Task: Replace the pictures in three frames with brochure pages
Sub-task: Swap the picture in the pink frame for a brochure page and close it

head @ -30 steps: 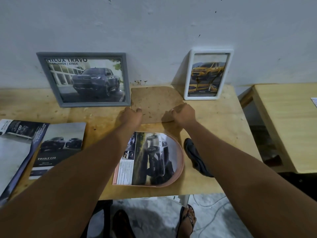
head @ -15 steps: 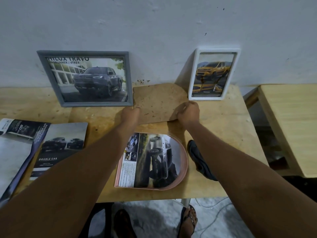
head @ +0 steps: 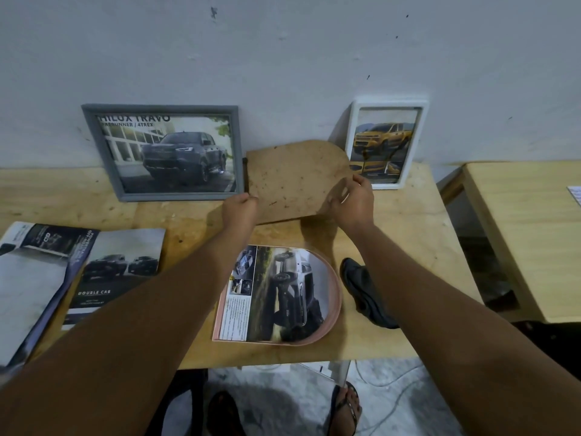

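A brown arch-shaped backing board [head: 292,179] is tilted up off the table, its far edge raised toward the wall. My left hand [head: 240,210] pinches its near left corner and my right hand [head: 353,204] grips its right edge. In front of it a pink arch-shaped frame [head: 334,305] lies flat with a brochure page of a dark truck [head: 279,292] in it. A grey frame [head: 163,152] with a dark pickup page leans on the wall at the left. A white frame [head: 388,144] with a yellow pickup page leans at the right.
Open brochures [head: 72,278] lie at the table's left. A dark cloth [head: 364,292] sits right of the pink frame. The wooden table [head: 415,253] ends just past it, with a gap and a second table [head: 518,234] at the right. Feet in sandals show below the front edge.
Both hands have lifted the brown backing board from lying flat on the table to a tilted, raised position. The right hand now wraps its right edge.
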